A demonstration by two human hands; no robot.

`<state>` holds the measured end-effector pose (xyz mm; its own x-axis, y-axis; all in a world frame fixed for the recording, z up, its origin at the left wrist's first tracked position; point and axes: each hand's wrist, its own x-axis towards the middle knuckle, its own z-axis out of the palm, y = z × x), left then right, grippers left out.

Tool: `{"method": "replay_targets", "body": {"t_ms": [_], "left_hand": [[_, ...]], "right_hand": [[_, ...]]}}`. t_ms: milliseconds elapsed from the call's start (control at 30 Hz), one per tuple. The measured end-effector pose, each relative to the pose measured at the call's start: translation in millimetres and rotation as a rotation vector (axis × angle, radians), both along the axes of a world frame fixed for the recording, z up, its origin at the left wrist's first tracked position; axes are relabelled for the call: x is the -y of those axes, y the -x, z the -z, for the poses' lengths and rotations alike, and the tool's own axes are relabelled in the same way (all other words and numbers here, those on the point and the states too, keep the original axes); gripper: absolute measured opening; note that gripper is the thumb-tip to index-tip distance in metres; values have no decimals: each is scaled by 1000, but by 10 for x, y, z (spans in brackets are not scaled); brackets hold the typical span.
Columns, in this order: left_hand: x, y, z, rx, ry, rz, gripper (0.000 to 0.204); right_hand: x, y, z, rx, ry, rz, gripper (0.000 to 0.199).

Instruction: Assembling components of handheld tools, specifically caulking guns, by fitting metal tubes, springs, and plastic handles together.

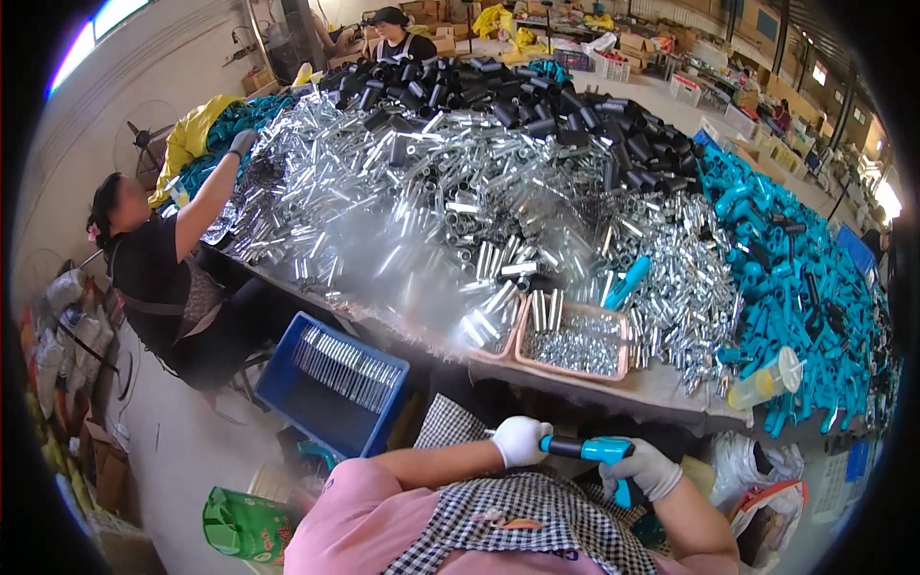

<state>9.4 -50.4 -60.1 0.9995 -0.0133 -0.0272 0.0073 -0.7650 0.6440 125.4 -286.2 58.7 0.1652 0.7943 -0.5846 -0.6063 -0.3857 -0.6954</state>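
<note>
A teal and black pistol-shaped tool (567, 447) lies level in front of my chest. My right hand (650, 470), in a grey-white glove, is wrapped round its teal handle. At the tool's front end my left hand (522, 441), in a white glove, has its fingers closed on it. A thin, pale tip pokes out left of that hand; what it belongs to is hidden. Beyond my hands, at the table's near edge, two pink trays hold small metal parts; the right tray (628, 356) also has several upright metal tubes.
Metal tubes (383, 182) are heaped on the table, with black sleeves (537, 110) behind and teal housings (795, 287) at right. A lidded cup (764, 381) stands at the right edge. A blue crate (331, 422) holds rows of metal rods. A co-worker (172, 259) reaches in from the left.
</note>
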Motion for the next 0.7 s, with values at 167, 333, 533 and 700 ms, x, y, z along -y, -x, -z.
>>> {"method": "replay_targets", "body": {"t_ms": [167, 333, 533, 700], "left_hand": [[-33, 40, 204, -68, 176, 439, 14], [-20, 129, -304, -65, 306, 99, 30], [99, 76, -447, 13, 545, 129, 22], [-97, 35, -466, 87, -58, 118, 31]], "right_hand": [[-56, 153, -458, 1294, -27, -640, 48], [124, -139, -392, 1992, 122, 73, 84], [-270, -156, -533, 1073, -311, 514, 60], [-283, 192, -937, 1364, -577, -228, 52]]}}
